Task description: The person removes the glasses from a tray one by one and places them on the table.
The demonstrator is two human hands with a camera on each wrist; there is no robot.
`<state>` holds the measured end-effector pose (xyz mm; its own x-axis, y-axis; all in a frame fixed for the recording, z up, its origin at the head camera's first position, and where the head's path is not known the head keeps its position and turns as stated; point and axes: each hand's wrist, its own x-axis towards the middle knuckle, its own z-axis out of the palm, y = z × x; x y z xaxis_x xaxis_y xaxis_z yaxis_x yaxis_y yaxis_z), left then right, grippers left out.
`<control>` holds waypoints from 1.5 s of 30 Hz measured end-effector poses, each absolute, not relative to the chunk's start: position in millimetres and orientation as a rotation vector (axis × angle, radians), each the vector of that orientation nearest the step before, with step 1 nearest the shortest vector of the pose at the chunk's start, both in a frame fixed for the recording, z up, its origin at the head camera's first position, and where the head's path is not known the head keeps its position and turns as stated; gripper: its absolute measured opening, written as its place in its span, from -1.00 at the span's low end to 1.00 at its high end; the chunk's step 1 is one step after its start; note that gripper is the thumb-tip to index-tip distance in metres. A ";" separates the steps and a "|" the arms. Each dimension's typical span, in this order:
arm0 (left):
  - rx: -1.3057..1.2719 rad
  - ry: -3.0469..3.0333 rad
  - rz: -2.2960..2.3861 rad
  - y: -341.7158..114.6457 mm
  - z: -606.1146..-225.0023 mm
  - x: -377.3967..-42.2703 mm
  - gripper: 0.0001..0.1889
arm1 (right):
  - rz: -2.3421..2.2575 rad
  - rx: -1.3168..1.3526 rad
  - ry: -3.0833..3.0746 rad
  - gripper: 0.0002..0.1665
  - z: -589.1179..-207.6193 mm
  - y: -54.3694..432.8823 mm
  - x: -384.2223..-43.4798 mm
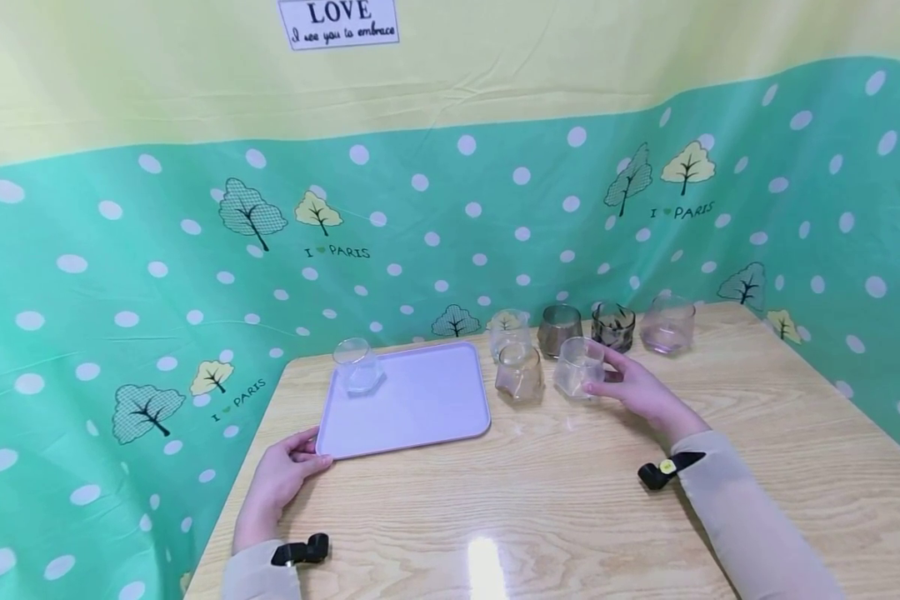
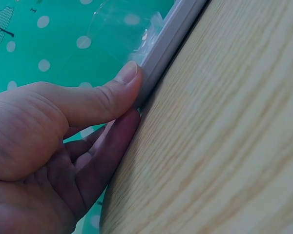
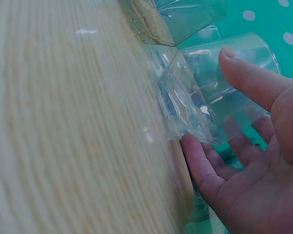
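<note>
A pale purple rectangular tray [image 1: 420, 412] lies on the table, and my left hand [image 1: 281, 473] holds its near left corner. In the left wrist view the thumb [image 2: 105, 100] presses against the tray's rim [image 2: 173, 36], with the fingers lower at its side. One clear glass [image 1: 359, 371] stands on the tray at its far left. To the right of the tray, my right hand [image 1: 641, 390] holds another clear glass [image 1: 574, 369] from its right side. The right wrist view shows the thumb [image 3: 251, 75] on one side of this glass and fingers on the other.
Beside the held glass stands an amber glass [image 1: 520, 375]. Behind are a clear glass [image 1: 508, 332], a grey glass [image 1: 559, 332], a dark-patterned glass [image 1: 612, 327] and a faintly pink glass [image 1: 667, 327]. A green dotted curtain [image 1: 397, 292] hangs along the wooden table's [image 1: 555, 500] back edge.
</note>
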<state>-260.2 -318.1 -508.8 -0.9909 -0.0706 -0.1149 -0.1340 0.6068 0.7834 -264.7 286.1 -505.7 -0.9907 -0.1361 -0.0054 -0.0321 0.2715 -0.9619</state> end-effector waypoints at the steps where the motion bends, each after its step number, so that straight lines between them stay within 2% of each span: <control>1: -0.178 2.751 1.350 -318.1 -508.9 -260.2 -0.27 | -1.840 -0.160 2.433 0.09 -505.8 286.1 -265.0; 45: -0.181 2.739 1.382 -318.5 -509.2 -259.2 -0.27 | -1.835 -0.162 2.444 0.08 -505.2 284.8 -263.9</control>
<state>-259.2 -318.5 -509.2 -0.9908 -0.0741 -0.1135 -0.1353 0.5894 0.7964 -263.9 284.8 -505.2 -0.9911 -0.1329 -0.0011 -0.0360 0.2764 -0.9604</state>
